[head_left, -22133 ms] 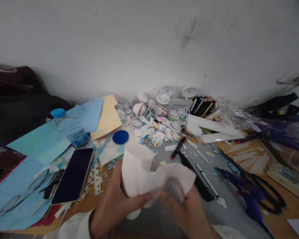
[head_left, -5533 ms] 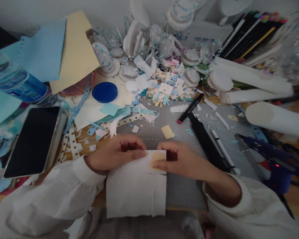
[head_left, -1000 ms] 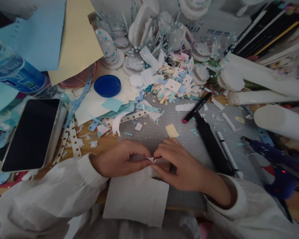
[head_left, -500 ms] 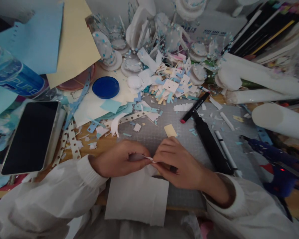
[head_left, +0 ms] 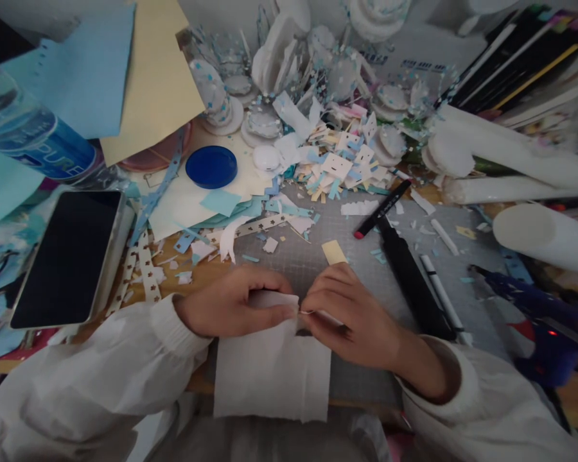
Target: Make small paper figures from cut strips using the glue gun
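A white sheet of paper (head_left: 272,378) hangs below my hands over the table's front edge, its upper part folded between my fingers. My left hand (head_left: 236,301) is closed on it, thumb on the near side and a raised white flap showing above the thumb. Close beside, my right hand (head_left: 347,314) pinches the paper's edge with thumb and bent fingers. The fingertips of both hands almost meet. Just beyond the right hand lies a small yellow paper piece (head_left: 334,252) on the grey cutting mat (head_left: 298,256).
Small paper figures (head_left: 340,163) and scraps are heaped at the back. A red-tipped marker (head_left: 382,210), a black cutter-like tool (head_left: 411,279) and a blue glue gun (head_left: 534,314) lie to the right. Leftward are a phone (head_left: 67,256), a blue lid (head_left: 210,167) and a water bottle (head_left: 38,128).
The paper between my fingers has turned so that a wider white flap shows at my left thumb. The whole view has shifted slightly; both hands keep their hold.
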### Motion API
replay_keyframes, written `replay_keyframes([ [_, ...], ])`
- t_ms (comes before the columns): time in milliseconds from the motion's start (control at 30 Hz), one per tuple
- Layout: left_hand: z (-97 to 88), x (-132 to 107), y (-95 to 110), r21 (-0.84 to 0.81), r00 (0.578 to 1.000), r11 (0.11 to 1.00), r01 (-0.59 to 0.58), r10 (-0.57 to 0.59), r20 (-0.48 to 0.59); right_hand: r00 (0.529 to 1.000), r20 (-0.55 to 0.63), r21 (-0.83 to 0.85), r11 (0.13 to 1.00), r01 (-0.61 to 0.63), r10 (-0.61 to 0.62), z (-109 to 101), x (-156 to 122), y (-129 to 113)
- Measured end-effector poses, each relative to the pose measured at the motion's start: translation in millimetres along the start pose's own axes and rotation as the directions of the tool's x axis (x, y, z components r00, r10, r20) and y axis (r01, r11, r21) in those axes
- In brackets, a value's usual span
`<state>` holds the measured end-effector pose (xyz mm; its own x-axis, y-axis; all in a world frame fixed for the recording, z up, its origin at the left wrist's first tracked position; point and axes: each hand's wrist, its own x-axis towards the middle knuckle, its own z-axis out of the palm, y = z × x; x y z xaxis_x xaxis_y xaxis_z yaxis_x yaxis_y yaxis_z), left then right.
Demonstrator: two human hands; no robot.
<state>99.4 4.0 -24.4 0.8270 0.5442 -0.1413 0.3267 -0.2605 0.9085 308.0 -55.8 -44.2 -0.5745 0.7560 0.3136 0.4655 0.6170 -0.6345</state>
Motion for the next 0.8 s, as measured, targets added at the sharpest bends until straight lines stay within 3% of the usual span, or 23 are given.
replay_keyframes([
  [400, 1.1, -0.7, -1.9, -0.027, 0.999, 0.999, -0.037, 0.036, -0.006, 0.978, 0.083, 0.207, 0.957, -0.206, 0.192, -4.7, 1.2, -7.3],
  [800, 4.9, -1.6, -3.6, 0.015, 0.998, 0.998, -0.056, 0.056, -0.023, 0.980, 0.104, 0.165, 0.968, -0.187, 0.172, -0.3, 1.9, -4.6],
])
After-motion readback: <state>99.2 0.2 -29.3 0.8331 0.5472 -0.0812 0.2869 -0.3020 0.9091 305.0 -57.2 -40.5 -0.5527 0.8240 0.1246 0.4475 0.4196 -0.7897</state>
